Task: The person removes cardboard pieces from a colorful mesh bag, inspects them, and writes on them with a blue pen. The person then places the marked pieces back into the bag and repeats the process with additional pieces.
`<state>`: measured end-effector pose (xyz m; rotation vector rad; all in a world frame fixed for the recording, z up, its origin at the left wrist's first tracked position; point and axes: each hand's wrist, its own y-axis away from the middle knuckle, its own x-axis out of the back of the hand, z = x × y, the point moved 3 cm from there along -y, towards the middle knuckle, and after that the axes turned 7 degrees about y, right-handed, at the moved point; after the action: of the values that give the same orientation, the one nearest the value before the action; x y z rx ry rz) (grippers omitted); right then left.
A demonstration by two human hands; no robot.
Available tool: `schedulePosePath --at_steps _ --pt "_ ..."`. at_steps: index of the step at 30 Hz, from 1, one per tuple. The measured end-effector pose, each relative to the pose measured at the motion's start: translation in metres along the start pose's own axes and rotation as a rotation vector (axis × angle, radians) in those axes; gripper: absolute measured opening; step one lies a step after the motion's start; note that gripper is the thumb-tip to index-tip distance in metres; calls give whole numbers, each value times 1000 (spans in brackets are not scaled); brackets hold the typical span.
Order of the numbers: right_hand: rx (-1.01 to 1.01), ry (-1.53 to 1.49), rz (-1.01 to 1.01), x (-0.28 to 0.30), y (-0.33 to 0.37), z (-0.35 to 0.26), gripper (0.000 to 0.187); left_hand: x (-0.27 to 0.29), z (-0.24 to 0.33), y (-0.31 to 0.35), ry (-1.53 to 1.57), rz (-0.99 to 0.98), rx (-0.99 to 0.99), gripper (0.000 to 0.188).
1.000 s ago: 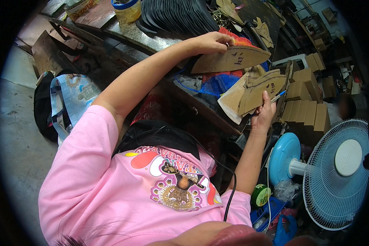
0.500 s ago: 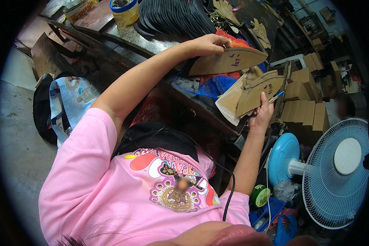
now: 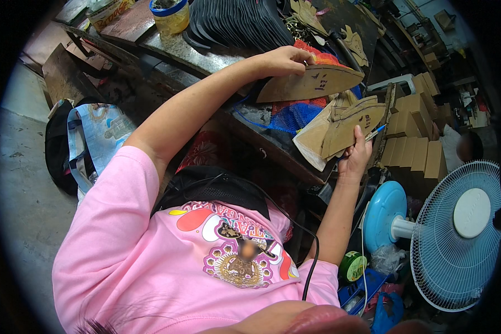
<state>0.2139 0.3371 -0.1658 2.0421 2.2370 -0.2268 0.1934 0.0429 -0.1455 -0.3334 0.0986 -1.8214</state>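
My left hand (image 3: 286, 60) pinches the top edge of a leaf-shaped brown cardboard pattern piece (image 3: 303, 88), with dark marks and a line drawn along its rim. Gripped in my right hand (image 3: 356, 155) is a bundle of cardboard pattern pieces (image 3: 348, 133) of similar shape, the front ones brown. A paler, cream-coloured piece (image 3: 310, 139) shows at the bundle's left side. A blue-tipped pen (image 3: 376, 131) sticks out by my right fingers. Behind both hands, red netting (image 3: 317, 53) and blue netting (image 3: 298, 116) lie on the workbench. The two hands are apart.
Rows of black sole-shaped pieces (image 3: 236, 25) stand on the bench (image 3: 167, 47), beside a blue-rimmed tub (image 3: 170, 19). Cardboard boxes (image 3: 409, 150) are stacked at right, near a blue fan (image 3: 456, 234). A light-blue bag (image 3: 103, 131) hangs at left.
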Motion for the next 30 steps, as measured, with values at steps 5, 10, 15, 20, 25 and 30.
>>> schedulePosePath --at_steps 5,10,15,20,25,30 --pt "5 5 7 1 -1 1 31 0 -2 -1 -5 8 8 38" --pt "7 5 -1 2 -2 2 31 1 -2 -1 6 2 -2 37" --pt "-5 -2 23 3 -2 3 31 1 -4 -1 17 10 8 38" --pt "-3 8 -4 3 -1 2 31 1 -4 -1 1 13 5 39" --pt "-2 2 20 2 -1 2 30 1 -3 -1 18 -6 13 39" --pt "-8 -2 28 2 -1 2 32 1 -2 0 21 -24 1 39"
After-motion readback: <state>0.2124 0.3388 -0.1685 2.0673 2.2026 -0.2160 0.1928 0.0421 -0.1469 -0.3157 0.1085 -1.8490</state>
